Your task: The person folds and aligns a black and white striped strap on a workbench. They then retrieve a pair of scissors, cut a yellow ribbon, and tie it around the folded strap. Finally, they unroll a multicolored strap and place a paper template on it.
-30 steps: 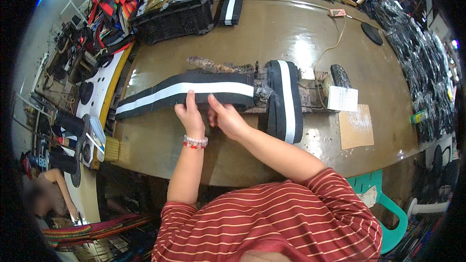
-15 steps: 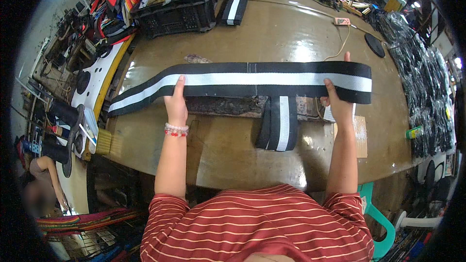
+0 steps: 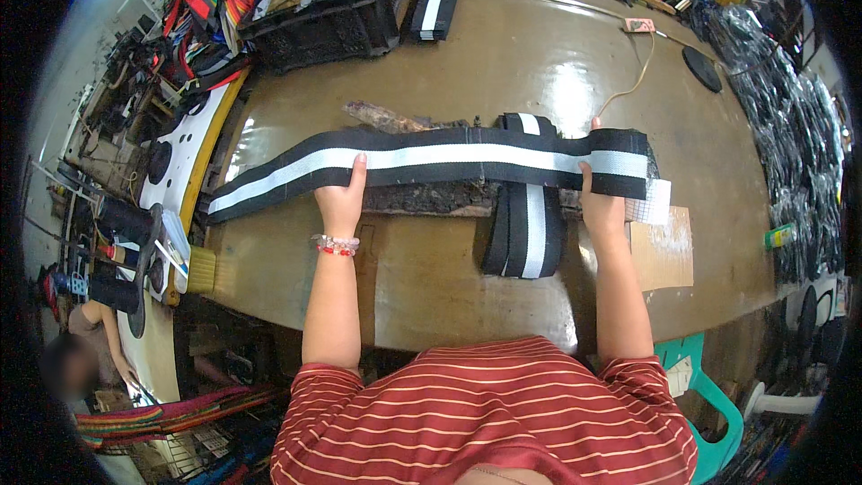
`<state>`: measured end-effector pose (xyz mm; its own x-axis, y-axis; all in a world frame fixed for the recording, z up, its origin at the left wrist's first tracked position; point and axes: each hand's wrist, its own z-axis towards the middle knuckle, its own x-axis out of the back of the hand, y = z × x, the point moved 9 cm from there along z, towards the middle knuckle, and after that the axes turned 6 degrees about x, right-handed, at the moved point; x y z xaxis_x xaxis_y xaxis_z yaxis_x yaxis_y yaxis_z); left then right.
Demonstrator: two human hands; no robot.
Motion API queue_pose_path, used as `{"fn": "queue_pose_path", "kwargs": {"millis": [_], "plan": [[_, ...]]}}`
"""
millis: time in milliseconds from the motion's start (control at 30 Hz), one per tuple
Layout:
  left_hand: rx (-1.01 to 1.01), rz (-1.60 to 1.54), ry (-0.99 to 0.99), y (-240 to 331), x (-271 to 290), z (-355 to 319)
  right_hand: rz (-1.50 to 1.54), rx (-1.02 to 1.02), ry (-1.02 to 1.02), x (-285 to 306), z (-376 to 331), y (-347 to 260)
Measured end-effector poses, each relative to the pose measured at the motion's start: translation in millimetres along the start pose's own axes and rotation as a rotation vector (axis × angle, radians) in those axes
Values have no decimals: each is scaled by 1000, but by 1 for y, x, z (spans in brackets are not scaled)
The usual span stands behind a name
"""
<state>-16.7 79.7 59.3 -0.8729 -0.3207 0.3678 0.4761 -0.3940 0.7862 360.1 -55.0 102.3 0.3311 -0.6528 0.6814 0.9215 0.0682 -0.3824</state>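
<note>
A long black band with a silver reflective stripe lies stretched across the brown table. My left hand, with a bead bracelet on the wrist, grips the band's near edge left of centre. My right hand grips the band close to its right end. Under the band lies a stack of folded black-and-silver bands, reaching toward me. A rough dark strip of wood lies beneath the band as well.
A black crate and another folded band stand at the far side. A cardboard piece and white paper lie by my right hand. A cable crosses the table. A seated person is at lower left.
My hands went from close together on a bunched band to wide apart, spreading it out flat. Since half a second ago the band's right end has come in toward the stack.
</note>
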Motion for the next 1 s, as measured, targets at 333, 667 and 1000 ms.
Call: {"fn": "queue_pose_path", "kwargs": {"millis": [333, 667, 1000], "plan": [[-39, 66, 30, 8, -1, 0, 119, 9, 30, -18, -10, 9], [-26, 109, 20, 7, -2, 1, 84, -6, 13, -21, -11, 13], [-41, 119, 26, 8, -2, 2, -33, -3, 18, -20, -11, 13]]}}
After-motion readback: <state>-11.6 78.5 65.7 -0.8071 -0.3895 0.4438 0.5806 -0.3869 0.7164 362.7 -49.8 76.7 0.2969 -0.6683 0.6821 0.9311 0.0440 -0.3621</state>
